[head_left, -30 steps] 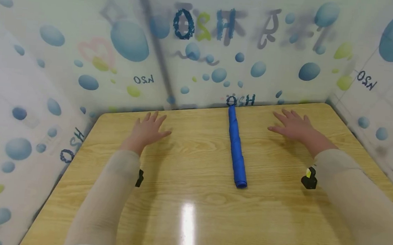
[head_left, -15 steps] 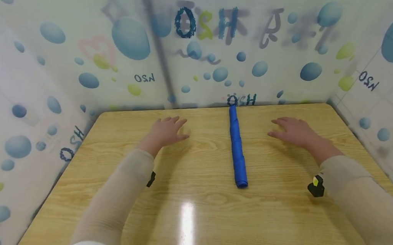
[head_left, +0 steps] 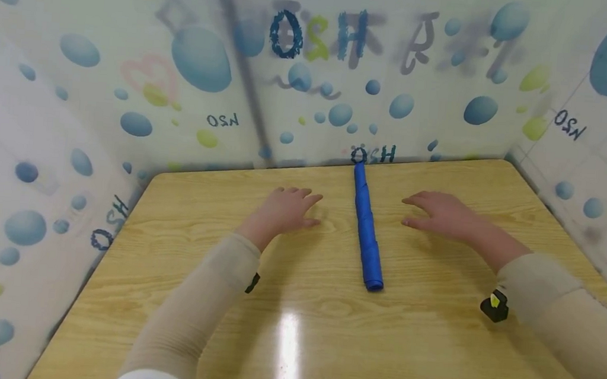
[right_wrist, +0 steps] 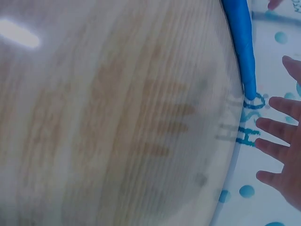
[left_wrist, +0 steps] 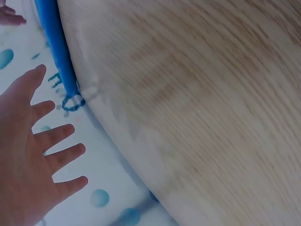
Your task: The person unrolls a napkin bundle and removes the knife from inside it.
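A long blue roll (head_left: pixel 367 230), its material unclear but wound up tight with a spiral end toward me, lies on the wooden table from the back edge to about the middle. To its left my left hand (head_left: pixel 284 210) hovers over the table, fingers spread and pointing at the roll, holding nothing. On the other side my right hand (head_left: pixel 443 215) faces it the same way, thumb and fingers apart, also holding nothing. Both wrist views show outstretched fingers, with the blue roll (left_wrist: pixel 57 47) beyond the left hand and the blue roll (right_wrist: pixel 242 47) beyond the right.
The wooden table (head_left: pixel 184 204) ends against a back wall (head_left: pixel 311 95) printed with blue and green dots and letters. Similar walls stand at left and right. A black wrist device (head_left: pixel 495 306) sits under the right sleeve. Light glares on the table's front.
My left hand has moved right, toward the blue roll. My right hand has come slightly lower and closer to the roll from the right. The roll has not moved.
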Demonstrator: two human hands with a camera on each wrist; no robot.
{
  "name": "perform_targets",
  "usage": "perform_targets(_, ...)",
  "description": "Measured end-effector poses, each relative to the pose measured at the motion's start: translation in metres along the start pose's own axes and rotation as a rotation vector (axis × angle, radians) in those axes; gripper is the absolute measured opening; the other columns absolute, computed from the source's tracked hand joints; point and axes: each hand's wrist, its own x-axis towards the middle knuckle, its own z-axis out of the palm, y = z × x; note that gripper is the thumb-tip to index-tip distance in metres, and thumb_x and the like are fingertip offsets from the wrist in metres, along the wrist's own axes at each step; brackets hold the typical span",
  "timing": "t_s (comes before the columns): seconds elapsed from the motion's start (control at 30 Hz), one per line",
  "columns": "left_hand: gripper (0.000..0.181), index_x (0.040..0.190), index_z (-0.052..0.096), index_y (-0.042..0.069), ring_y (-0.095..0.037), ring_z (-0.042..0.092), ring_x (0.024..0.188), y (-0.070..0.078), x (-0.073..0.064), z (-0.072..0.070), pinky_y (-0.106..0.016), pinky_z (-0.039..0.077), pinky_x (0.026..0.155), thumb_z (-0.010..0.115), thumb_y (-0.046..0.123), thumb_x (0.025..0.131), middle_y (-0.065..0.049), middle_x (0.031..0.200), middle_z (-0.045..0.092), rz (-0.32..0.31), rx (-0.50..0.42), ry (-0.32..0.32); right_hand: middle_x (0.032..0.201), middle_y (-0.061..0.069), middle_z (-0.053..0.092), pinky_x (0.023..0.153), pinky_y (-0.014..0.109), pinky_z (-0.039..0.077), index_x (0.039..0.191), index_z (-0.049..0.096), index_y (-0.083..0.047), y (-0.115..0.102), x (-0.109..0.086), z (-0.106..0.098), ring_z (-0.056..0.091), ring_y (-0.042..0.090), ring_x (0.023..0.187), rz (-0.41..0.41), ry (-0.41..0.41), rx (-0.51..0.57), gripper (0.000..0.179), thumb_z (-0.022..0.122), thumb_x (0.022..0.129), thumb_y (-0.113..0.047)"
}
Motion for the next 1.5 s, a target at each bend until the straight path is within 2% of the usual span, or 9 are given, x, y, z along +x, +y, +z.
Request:
perform_targets(0.3,0.064,0.141,0.027,0.027,-0.025,0.033,0.126,0.026,0.006,0.003,-0.048,0.028,0.099,0.041,0.057,0.087,-0.003,0.141,0.032,0.087,0.035,0.023,0.130,0.014,0.045,0.096,0.053,0.028,0.129,0.049,-0.010,-0.026,-0.004,0.010,0.038,0.035,0.120,-0.101,-0.011,-0.013,0.069,0.043,0.083,-0.062)
perform_targets(0.63,0.059,0.140,0.029,0.027,-0.024,0.036,0.124,0.052,0.027,0.003,-0.042,0.033,0.098,0.042,0.053,0.089,-0.003,0.141,0.033,0.171,-0.036,0.050,0.124,0.008,0.051,0.093,0.050,0.034,0.124,0.054,-0.012,-0.049,-0.009,0.024,0.045,0.029,0.114,-0.217,0.016,-0.058,0.053,0.056,0.083,-0.047)
perform_targets(0.8,0.051,0.138,0.035,0.028,-0.021,0.035,0.125,0.063,0.040,0.001,-0.038,0.033,0.098,0.042,0.047,0.091,-0.001,0.141,0.033,0.220,-0.031,0.046,0.124,0.006,0.051,0.093,0.046,0.035,0.123,0.056,-0.013,-0.062,-0.014,0.026,0.045,0.025,0.114,-0.285,0.016,-0.074,0.055,0.054,0.083,-0.051)
perform_targets(1.0,0.046,0.137,0.038,0.025,-0.015,0.030,0.129,0.070,0.048,0.004,-0.032,0.028,0.102,0.040,0.041,0.094,0.001,0.142,0.031,0.306,-0.050,-0.002,0.123,0.004,0.051,0.095,0.047,0.032,0.120,0.057,-0.015,-0.076,-0.021,0.029,0.044,0.024,0.115,-0.346,0.002,-0.078,0.055,0.051,0.083,-0.055)
perform_targets(1.2,0.050,0.139,0.032,0.024,-0.014,0.026,0.130,0.073,0.050,0.007,-0.028,0.023,0.104,0.041,0.041,0.093,0.002,0.145,0.024,0.324,-0.160,-0.058,0.121,0.004,0.052,0.093,0.043,0.036,0.117,0.059,-0.013,-0.080,-0.024,0.037,0.046,0.024,0.114,-0.418,0.002,-0.080,0.050,0.056,0.083,-0.050)
perform_targets(1.33,0.050,0.138,0.035,0.022,-0.013,0.026,0.130,0.074,0.054,0.009,-0.027,0.022,0.104,0.042,0.040,0.092,0.001,0.145,0.025,0.338,-0.193,-0.046,0.119,0.007,0.053,0.090,0.043,0.039,0.115,0.061,-0.011,-0.082,-0.024,0.038,0.048,0.025,0.111,-0.451,0.010,-0.086,0.047,0.062,0.081,-0.044)
perform_targets(1.5,0.048,0.136,0.040,0.019,-0.013,0.028,0.129,0.076,0.060,0.010,-0.026,0.023,0.103,0.044,0.038,0.092,-0.001,0.143,0.030,0.345,-0.174,-0.038,0.120,0.007,0.053,0.090,0.042,0.039,0.114,0.061,-0.011,-0.085,-0.021,0.040,0.047,0.025,0.111,-0.440,-0.013,-0.088,0.048,0.062,0.080,-0.045)
